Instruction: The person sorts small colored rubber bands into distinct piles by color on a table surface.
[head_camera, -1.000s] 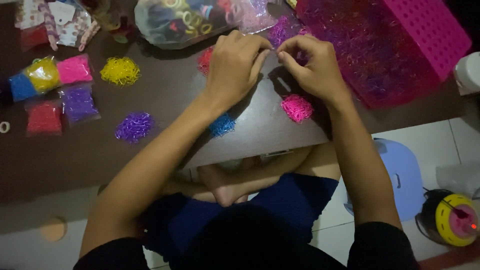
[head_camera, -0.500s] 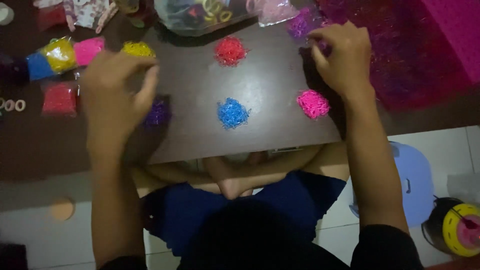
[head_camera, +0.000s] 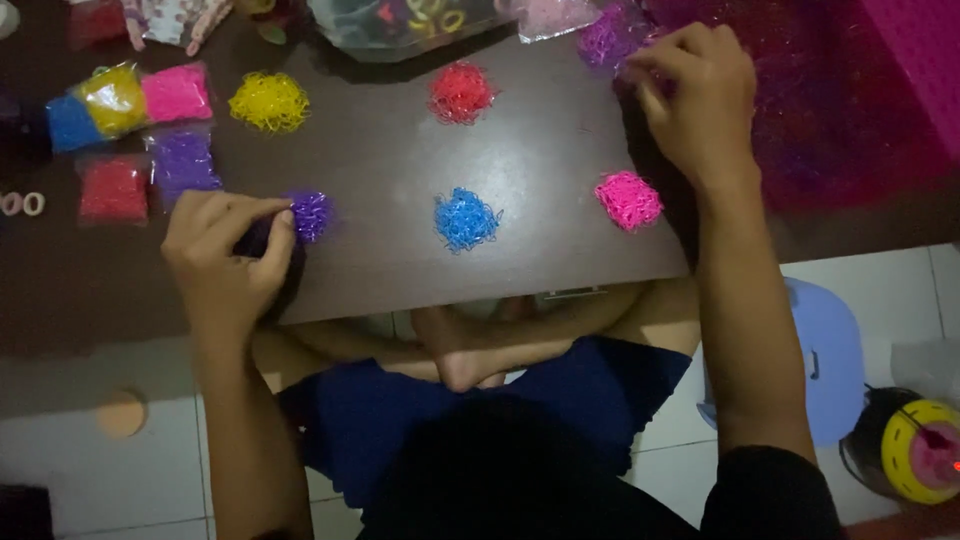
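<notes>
Dark brown table (head_camera: 400, 250) carries small heaps of tiny rubber bands. Pink perforated basket (head_camera: 900, 60) sits far right, with a loose tangle of mixed bands (head_camera: 800, 110) spilling beside it. Right hand (head_camera: 700, 100) rests at the light purple heap (head_camera: 605, 38), fingertips pinched together on a strand or two. Left hand (head_camera: 225, 255) has its grip closed at the edge of the purple heap (head_camera: 312, 215), near the table's front left. Bands look featherlight, soft, stretchy, tangle-prone: best taken singly by fingertip pinch at a heap's edge.
</notes>
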